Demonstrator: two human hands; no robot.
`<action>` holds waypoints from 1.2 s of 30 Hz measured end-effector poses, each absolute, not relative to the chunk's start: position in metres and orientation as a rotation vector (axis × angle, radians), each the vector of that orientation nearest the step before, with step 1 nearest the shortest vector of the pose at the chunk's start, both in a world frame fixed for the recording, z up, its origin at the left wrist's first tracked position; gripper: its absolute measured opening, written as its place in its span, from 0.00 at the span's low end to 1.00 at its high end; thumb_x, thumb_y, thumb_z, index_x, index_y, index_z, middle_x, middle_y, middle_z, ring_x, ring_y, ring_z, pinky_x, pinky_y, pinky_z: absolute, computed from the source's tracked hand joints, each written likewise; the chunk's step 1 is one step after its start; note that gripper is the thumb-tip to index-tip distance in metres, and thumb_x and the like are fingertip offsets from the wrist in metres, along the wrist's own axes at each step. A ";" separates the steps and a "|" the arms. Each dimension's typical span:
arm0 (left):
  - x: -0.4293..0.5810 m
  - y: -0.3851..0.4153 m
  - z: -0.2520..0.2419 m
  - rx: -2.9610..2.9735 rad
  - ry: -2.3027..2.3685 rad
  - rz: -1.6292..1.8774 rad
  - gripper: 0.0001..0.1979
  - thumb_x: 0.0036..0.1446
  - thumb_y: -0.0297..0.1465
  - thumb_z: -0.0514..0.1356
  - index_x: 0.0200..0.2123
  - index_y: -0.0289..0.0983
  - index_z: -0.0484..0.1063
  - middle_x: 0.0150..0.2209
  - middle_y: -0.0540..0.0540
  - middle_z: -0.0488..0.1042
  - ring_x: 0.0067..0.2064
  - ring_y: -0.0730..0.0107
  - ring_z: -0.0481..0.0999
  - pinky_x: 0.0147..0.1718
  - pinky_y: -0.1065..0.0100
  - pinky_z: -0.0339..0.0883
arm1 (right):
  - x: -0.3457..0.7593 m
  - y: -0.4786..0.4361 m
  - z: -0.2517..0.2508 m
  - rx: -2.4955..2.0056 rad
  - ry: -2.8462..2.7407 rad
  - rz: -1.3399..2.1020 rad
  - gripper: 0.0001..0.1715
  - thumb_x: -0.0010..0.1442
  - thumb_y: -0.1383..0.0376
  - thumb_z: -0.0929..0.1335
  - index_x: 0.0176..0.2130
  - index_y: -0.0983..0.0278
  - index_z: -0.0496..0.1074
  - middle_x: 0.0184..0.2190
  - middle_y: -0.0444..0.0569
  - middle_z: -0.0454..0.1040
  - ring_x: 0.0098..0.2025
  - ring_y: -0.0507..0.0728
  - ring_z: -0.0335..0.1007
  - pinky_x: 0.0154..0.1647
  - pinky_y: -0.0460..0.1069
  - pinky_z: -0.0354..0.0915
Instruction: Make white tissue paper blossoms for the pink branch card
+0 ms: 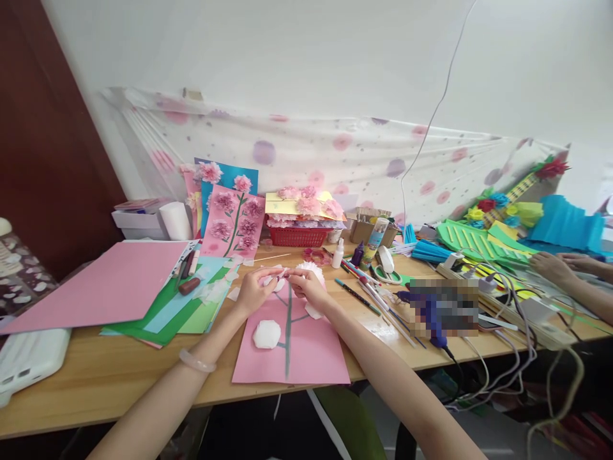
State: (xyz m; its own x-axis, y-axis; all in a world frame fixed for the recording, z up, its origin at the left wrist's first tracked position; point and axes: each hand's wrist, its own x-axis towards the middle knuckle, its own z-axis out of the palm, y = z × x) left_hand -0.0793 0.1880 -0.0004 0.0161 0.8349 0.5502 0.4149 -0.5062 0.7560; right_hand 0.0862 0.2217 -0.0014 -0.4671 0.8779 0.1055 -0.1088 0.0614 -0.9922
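My left hand point(256, 289) and my right hand point(306, 285) meet over the top of a pink card point(306, 351) with a painted grey-green branch. Both pinch a small white tissue-paper flower point(280, 280) between their fingertips. A flat white tissue flower point(266, 334) lies on the card near my left wrist. A fluffy white tissue flower point(311, 268) sits just behind my right hand, and a white scrap point(313, 312) lies under my right wrist.
Pink and green paper sheets point(110, 284) cover the table's left side. Finished flower cards point(233, 220) and a red basket point(297, 235) stand at the back. Pens, glue bottles and a blue glue gun point(433, 319) lie right of the card. Another person's hands point(558, 267) rest at the far right.
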 end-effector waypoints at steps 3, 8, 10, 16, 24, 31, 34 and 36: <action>-0.079 0.188 -0.001 1.896 1.273 1.499 0.15 0.49 0.27 0.56 0.39 0.36 0.78 0.43 0.43 0.79 0.47 0.61 0.76 0.49 0.60 0.67 | 0.086 0.222 -0.001 -0.812 -1.529 1.510 0.14 0.48 0.58 0.68 0.32 0.65 0.72 0.13 0.33 0.48 0.16 0.45 0.38 0.18 0.45 0.37; -0.079 0.191 -0.006 1.823 1.220 1.487 0.16 0.49 0.28 0.56 0.41 0.35 0.77 0.45 0.41 0.78 0.48 0.60 0.76 0.49 0.60 0.68 | 0.085 0.224 -0.002 -0.847 -1.540 1.456 0.15 0.46 0.55 0.70 0.29 0.65 0.71 0.13 0.34 0.52 0.16 0.45 0.41 0.17 0.45 0.38; -0.078 0.191 -0.007 1.789 1.211 1.480 0.16 0.48 0.28 0.57 0.41 0.35 0.77 0.44 0.41 0.78 0.47 0.60 0.76 0.48 0.60 0.69 | 0.085 0.225 -0.003 -0.862 -1.537 1.433 0.14 0.46 0.56 0.71 0.27 0.64 0.70 0.14 0.34 0.53 0.16 0.45 0.42 0.17 0.45 0.39; -0.075 0.189 -0.004 1.755 1.212 1.471 0.16 0.48 0.29 0.58 0.40 0.35 0.78 0.43 0.41 0.79 0.46 0.60 0.77 0.47 0.61 0.71 | 0.085 0.226 -0.007 -0.896 -1.525 1.391 0.14 0.47 0.56 0.70 0.25 0.63 0.66 0.14 0.35 0.54 0.15 0.45 0.44 0.17 0.44 0.39; -0.077 0.194 -0.007 1.774 1.286 1.474 0.14 0.50 0.33 0.58 0.38 0.37 0.79 0.42 0.43 0.79 0.45 0.60 0.77 0.46 0.62 0.70 | 0.084 0.227 -0.008 -0.897 -1.567 1.343 0.15 0.48 0.55 0.70 0.29 0.65 0.72 0.14 0.36 0.55 0.16 0.45 0.43 0.16 0.44 0.41; -0.078 0.194 -0.008 1.771 1.335 1.476 0.11 0.50 0.34 0.58 0.32 0.36 0.79 0.33 0.45 0.81 0.37 0.61 0.78 0.38 0.64 0.71 | 0.084 0.221 -0.003 -0.894 -1.619 1.291 0.14 0.48 0.56 0.71 0.29 0.65 0.75 0.19 0.40 0.62 0.18 0.46 0.49 0.17 0.44 0.45; -0.078 0.196 -0.007 1.724 1.355 1.498 0.11 0.49 0.33 0.56 0.28 0.36 0.78 0.29 0.46 0.80 0.32 0.63 0.77 0.32 0.66 0.70 | 0.084 0.220 -0.001 -0.912 -1.628 1.271 0.13 0.48 0.57 0.70 0.28 0.65 0.75 0.20 0.41 0.64 0.19 0.46 0.50 0.17 0.44 0.46; -0.078 0.198 -0.008 1.677 1.366 1.527 0.12 0.50 0.34 0.56 0.29 0.35 0.77 0.29 0.46 0.80 0.32 0.64 0.77 0.32 0.67 0.70 | 0.084 0.221 -0.001 -0.927 -1.631 1.273 0.13 0.48 0.58 0.70 0.28 0.65 0.75 0.19 0.41 0.62 0.18 0.46 0.49 0.17 0.44 0.45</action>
State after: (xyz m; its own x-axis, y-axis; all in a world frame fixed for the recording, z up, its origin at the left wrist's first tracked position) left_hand -0.0785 0.1979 -0.0075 -0.1257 0.8881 0.4422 0.3410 -0.3799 0.8599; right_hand 0.0844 0.2207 -0.0010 -0.3673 0.9135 0.1748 0.0520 0.2079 -0.9768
